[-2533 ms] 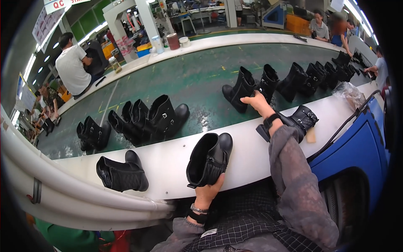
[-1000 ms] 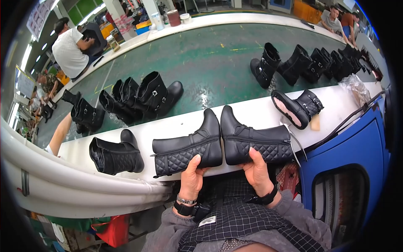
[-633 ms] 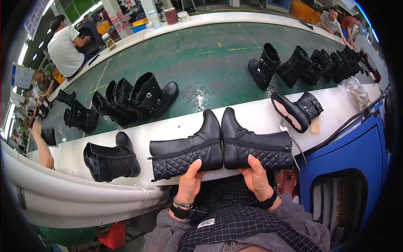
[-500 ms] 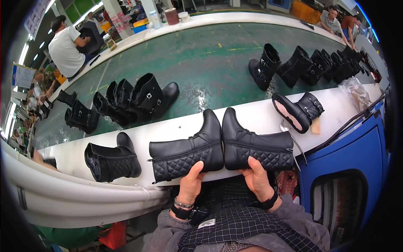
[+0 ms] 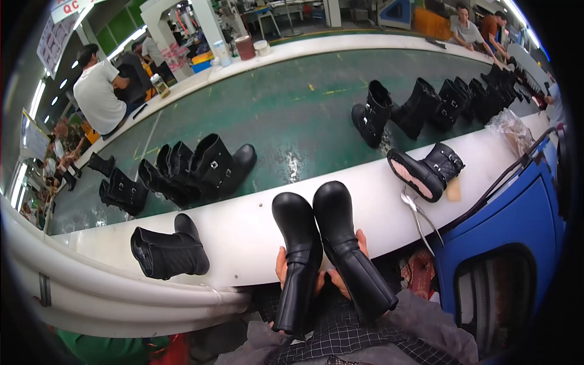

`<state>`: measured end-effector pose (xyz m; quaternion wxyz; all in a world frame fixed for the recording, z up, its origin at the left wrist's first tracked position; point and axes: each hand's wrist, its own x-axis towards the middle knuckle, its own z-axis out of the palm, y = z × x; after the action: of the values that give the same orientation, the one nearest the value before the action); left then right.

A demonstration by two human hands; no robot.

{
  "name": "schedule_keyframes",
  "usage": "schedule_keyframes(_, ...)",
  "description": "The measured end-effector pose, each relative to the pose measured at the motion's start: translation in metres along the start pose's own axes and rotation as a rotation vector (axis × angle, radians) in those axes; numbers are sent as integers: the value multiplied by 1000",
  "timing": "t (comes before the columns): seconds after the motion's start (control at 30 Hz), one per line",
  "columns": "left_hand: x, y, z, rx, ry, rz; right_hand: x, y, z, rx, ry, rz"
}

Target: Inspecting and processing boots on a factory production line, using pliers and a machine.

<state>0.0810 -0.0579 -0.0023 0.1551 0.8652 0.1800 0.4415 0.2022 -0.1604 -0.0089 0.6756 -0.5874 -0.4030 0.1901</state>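
Two tall black leather boots are held side by side with toes pointing away from me and shafts coming toward my body. My left hand [image 5: 281,266] is closed around the left boot [image 5: 298,252], fingers showing on both sides of its ankle. Around the right boot [image 5: 350,249] my right hand [image 5: 362,243] is closed the same way, its thumb between the boots. The upper fronts with their ankle straps face up; the soles are hidden. Both boots are over the near edge of the white ledge [image 5: 243,234]. Most of each palm is covered by the leather.
A black boot [image 5: 170,250] lies on the ledge at left. To the right are pliers [image 5: 416,214], a buckled boot [image 5: 429,170] on its side and a crumpled plastic bag [image 5: 510,131]. Beyond runs a green conveyor belt [image 5: 304,115] bearing more boots. A blue machine [image 5: 499,219] stands at right.
Both boots have been turned from lying sideways, sole to sole with zips showing, to toes pointing away and fronts up. They are closer to my body. Belt boots have shifted slightly left at the right side.
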Motion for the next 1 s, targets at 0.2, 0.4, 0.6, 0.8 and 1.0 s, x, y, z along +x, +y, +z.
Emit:
schedule_keyframes(0.2, 13, 20, -2, -49, 152, -36, 10, -34, -9, 16, 75, -29)
schedule_keyframes(0.4, 61, 12, -36, -193, -80, 115, 46, -89, -35, -422, -214, -374)
schedule_keyframes(0.6, 119, 1, -34, -405, -308, -180, 95, -123, -43, -280, -269, -137)
schedule_keyframes(0.8, 192, -34, -10, -773, -241, -611, 209, -111, -39, -336, -204, 136)
schedule_keyframes(1.0, 226, -52, 2, -974, -272, -761, 260, -99, -40, -133, -374, 370)
